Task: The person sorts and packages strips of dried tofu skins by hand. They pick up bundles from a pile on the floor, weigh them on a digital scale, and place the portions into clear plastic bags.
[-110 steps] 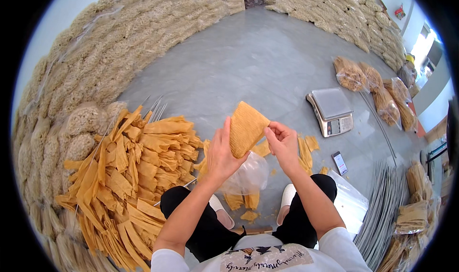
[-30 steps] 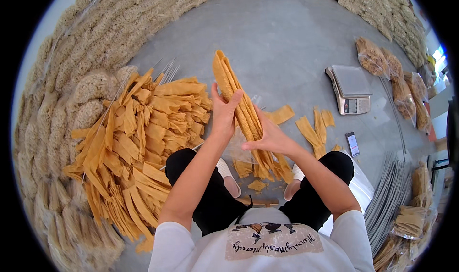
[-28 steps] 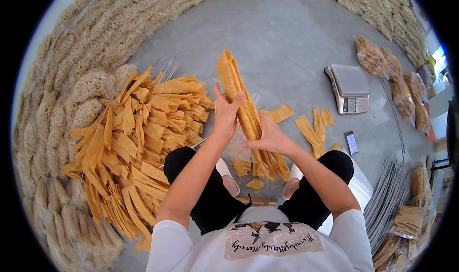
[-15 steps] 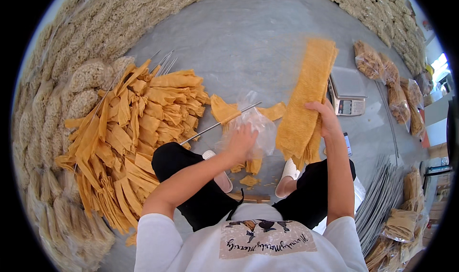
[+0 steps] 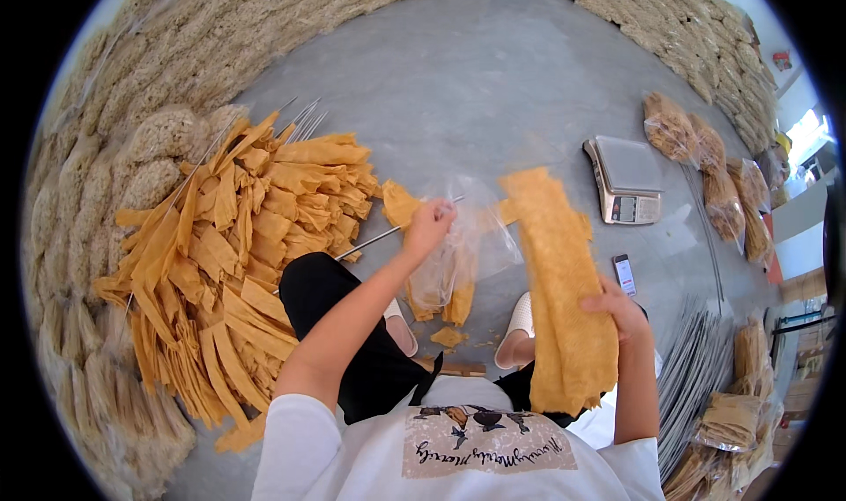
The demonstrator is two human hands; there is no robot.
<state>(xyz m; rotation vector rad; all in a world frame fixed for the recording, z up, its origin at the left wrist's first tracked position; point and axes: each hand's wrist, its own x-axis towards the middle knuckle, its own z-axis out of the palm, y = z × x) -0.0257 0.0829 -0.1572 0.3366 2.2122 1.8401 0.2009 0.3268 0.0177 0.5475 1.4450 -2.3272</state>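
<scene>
In my right hand (image 5: 619,309) is a long flat bundle of yellow dried tofu skin (image 5: 564,298), the thumb on top and the other fingers hidden behind it. The bundle slants over my right knee, its far end pointing ahead. My left hand (image 5: 430,226) is closed on the upper left part of a clear plastic bag (image 5: 458,245), close to the end of a thin metal rod (image 5: 377,238). Beneath the bag lie smaller tofu skin pieces (image 5: 460,303) on the floor, partly veiled by the film.
A large heap of tofu skin strips (image 5: 238,245) spreads at the left. A digital scale (image 5: 626,175) and a phone (image 5: 624,274) rest at the right, near bagged bundles (image 5: 723,201) and a pile of thin rods (image 5: 696,378). Stacked bags (image 5: 115,148) line the far left.
My right hand has drawn the tofu skin bundle down towards me. My left hand has shifted up and left and now pinches the plastic bag, which is pulled more upright.
</scene>
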